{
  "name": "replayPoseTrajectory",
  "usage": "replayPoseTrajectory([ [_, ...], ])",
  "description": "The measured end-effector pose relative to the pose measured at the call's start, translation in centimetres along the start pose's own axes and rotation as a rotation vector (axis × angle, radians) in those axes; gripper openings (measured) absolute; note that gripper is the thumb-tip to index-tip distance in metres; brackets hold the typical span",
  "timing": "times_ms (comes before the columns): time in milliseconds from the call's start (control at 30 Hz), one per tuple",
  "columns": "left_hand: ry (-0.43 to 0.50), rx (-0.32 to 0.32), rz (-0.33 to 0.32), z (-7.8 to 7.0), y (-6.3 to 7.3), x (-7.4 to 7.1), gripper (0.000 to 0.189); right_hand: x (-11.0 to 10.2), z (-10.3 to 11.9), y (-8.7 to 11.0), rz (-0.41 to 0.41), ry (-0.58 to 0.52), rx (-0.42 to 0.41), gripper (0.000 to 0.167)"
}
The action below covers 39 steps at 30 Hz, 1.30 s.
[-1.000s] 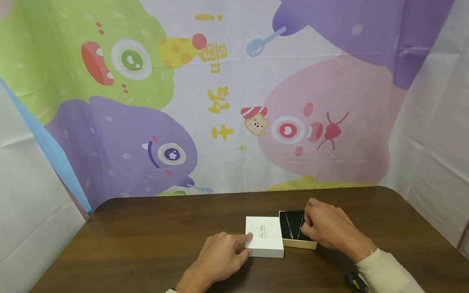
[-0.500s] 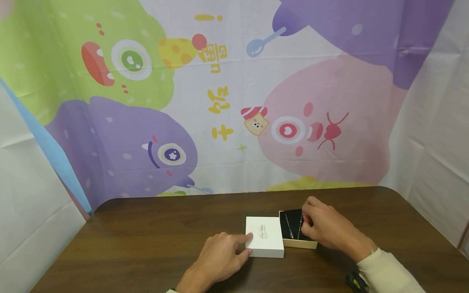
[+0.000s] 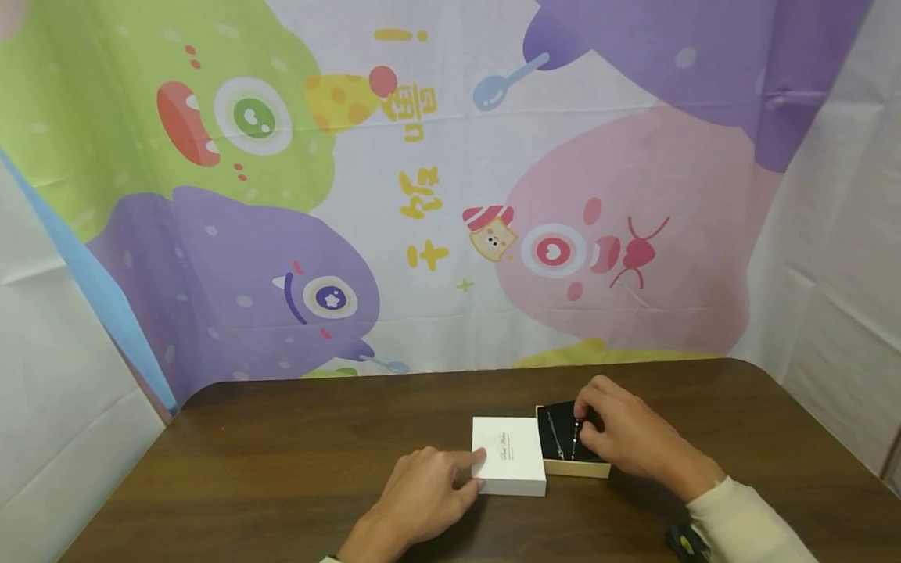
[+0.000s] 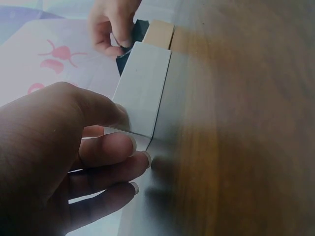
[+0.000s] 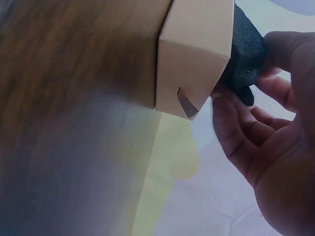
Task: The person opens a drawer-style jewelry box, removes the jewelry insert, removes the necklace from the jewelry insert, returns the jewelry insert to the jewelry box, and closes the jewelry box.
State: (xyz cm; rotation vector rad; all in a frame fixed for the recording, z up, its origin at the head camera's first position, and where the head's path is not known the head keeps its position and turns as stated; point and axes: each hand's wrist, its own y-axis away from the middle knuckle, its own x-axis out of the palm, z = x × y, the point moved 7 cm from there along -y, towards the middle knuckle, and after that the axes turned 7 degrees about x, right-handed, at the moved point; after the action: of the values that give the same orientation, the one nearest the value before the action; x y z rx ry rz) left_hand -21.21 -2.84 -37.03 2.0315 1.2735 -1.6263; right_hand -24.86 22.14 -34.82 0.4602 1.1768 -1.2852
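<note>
Head view shows you the relation that counts: the chain (image 3: 575,439) lies on the black foam (image 3: 565,422), its right strand running from beside your right hand's (image 3: 637,434) fingertips back toward you. Its two strands draw together at your end in a narrow V, so the long axis points away from your body, and most of it sits to the left of that grip. Your right grip is the nearer one, finger and thumb closed about the foam's edge; you cannot tell whether they pinch the chain too. Right wrist view shows the foam standing proud of the box (image 5: 194,54). Your left hand (image 3: 425,496), fingers relaxed, touches the lid's (image 3: 507,446) left side, on the tabletop (image 3: 296,438), with the lid between it and the box.
</note>
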Motion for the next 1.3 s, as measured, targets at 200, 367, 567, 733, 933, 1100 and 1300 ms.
replayPoseTrajectory([
  [200,0.01,0.0,0.002,0.0,0.0,0.1,0.034,0.0,-0.7,-0.3,-0.017,-0.143,0.028,0.025],
  [367,0.004,0.003,-0.004,0.1,0.3,0.2,0.035,0.3,-1.1,-0.3,-0.004,-0.205,0.053,0.027],
  [567,-0.023,0.009,-0.02,0.2,0.0,-0.1,0.032,-0.1,-1.5,-0.6,0.007,-0.262,0.078,0.028],
  [733,-0.023,0.003,-0.012,0.2,-0.2,-0.1,0.033,0.2,-2.0,-0.8,0.026,-0.396,0.115,0.03],
  [933,-0.011,-0.003,0.003,0.2,-0.1,0.1,0.034,0.8,-2.7,-0.7,0.099,-0.566,0.177,0.036],
  [1100,-0.009,-0.003,0.005,0.3,-0.1,0.2,0.035,0.7,-2.9,-0.5,0.118,-0.576,0.202,0.041],
  [1300,0.013,-0.004,0.005,0.4,-0.2,0.2,0.035,0.2,-3.3,-0.5,0.066,-0.511,0.242,0.031],
])
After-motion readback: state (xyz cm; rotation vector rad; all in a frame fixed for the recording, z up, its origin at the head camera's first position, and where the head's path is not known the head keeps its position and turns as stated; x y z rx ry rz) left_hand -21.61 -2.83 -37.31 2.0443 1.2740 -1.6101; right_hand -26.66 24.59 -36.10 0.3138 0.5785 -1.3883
